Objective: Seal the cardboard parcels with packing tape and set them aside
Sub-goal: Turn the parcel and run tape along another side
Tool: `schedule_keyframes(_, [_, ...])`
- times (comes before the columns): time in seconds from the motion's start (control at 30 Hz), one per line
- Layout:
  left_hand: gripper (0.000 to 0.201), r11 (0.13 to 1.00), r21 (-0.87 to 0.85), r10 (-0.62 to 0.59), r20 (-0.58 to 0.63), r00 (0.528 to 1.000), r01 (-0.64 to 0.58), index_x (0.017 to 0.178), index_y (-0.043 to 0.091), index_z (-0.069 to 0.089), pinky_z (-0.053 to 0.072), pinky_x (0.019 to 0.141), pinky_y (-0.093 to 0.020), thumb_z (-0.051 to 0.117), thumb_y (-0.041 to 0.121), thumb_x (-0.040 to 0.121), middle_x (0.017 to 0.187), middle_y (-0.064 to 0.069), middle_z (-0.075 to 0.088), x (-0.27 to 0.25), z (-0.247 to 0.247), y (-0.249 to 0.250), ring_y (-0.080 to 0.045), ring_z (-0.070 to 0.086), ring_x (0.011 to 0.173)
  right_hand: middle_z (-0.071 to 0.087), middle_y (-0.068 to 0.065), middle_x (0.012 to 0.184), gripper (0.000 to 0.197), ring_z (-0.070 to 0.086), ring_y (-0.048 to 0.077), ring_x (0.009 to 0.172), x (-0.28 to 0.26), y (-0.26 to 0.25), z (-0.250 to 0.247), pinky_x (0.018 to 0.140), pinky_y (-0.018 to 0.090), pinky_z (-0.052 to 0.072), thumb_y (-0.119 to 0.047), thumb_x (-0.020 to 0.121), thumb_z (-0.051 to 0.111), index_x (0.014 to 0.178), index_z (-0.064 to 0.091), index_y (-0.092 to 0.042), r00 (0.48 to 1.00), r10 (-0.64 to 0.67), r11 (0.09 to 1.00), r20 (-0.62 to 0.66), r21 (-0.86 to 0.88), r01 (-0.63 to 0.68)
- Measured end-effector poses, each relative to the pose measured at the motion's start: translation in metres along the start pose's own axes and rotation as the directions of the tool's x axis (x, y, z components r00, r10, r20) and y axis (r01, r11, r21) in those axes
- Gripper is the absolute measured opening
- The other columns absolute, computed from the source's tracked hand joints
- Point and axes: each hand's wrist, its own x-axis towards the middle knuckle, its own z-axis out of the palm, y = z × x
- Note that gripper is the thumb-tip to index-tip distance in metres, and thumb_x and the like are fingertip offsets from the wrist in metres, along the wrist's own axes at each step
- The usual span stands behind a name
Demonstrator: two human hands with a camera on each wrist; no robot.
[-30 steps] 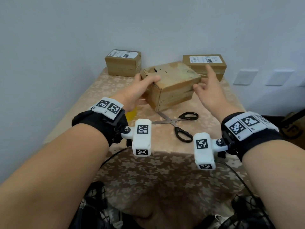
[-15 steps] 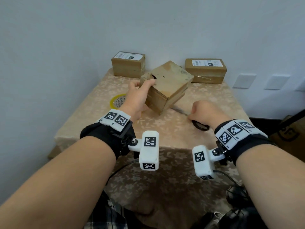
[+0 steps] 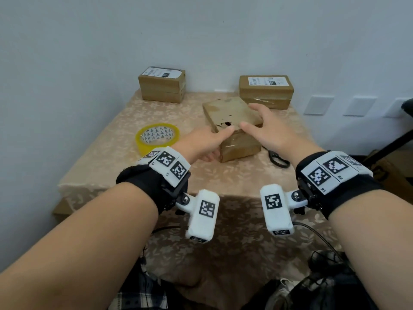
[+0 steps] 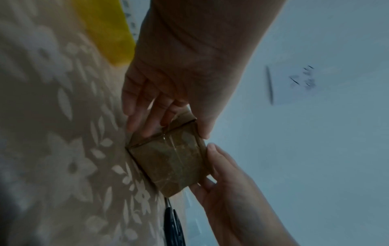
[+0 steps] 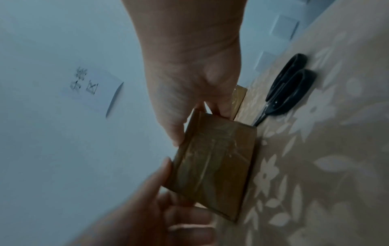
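Parcel (image 3: 225, 110): near face taped.
Left hand (image 3: 199, 143): clasps its left edge.
Right hand (image 3: 268, 133): clasps its right edge.
Handling: we grip evenly, avoiding tilt.
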Motion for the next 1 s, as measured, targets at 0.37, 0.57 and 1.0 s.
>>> schedule_keyframes(0.37, [0.017, 0.892, 0.288, 0.398, -0.139, 0.907, -0.347, 0.109, 0.019, 0.061, 0.035, 0.082, -0.019, 0.052, 0.025, 0.095, 0.109, 0.0, 0.041, 0.021, -0.022, -0.013, -0.009, 0.05, 0.086, 0.045, 0.009, 0.128, 0.028, 0.036, 0.028, 0.122, 0.017, -0.017, 0.02, 0.099, 0.038, 0.033, -0.028, 0.099, 0.042, 0.114, 0.065, -0.022, 0.98, -0.191, 0.895, 0.053, -0.4, 0.196])
schedule_keyframes(0.57, [0.018, 0.883, 0.328, 0.397, -0.135, 0.908, -0.337, 0.109, 0.013, 0.06, 0.037, 0.084, -0.019, 0.054, 0.021, 0.094, 0.109, -0.001, 0.037, 0.026, -0.022, -0.011, -0.012, 0.048, 0.083, 0.039, 0.01, 0.124, 0.042, 0.034, 0.027, 0.118, 0.017, -0.033, 0.021, 0.091, 0.042, 0.034, -0.038, 0.102, 0.027, 0.107, 0.063, -0.018, 0.974, -0.107, 0.73, 0.2, -0.649, 0.213])
schedule_keyframes(1.0, [0.028, 0.888, 0.297, 0.399, -0.119, 0.909, -0.351, 0.121, 0.014, 0.055, 0.035, 0.08, -0.017, 0.053, 0.025, 0.095, 0.114, -0.002, 0.035, 0.028, -0.021, -0.013, -0.013, 0.049, 0.091, 0.063, 0.009, 0.106, 0.022, 0.057, 0.023, 0.105, 0.025, -0.033, 0.025, 0.079, 0.028, 0.037, -0.03, 0.09, 0.064, 0.083, 0.065, -0.009, 0.985, -0.15, 0.97, -0.081, -0.203, 0.131])
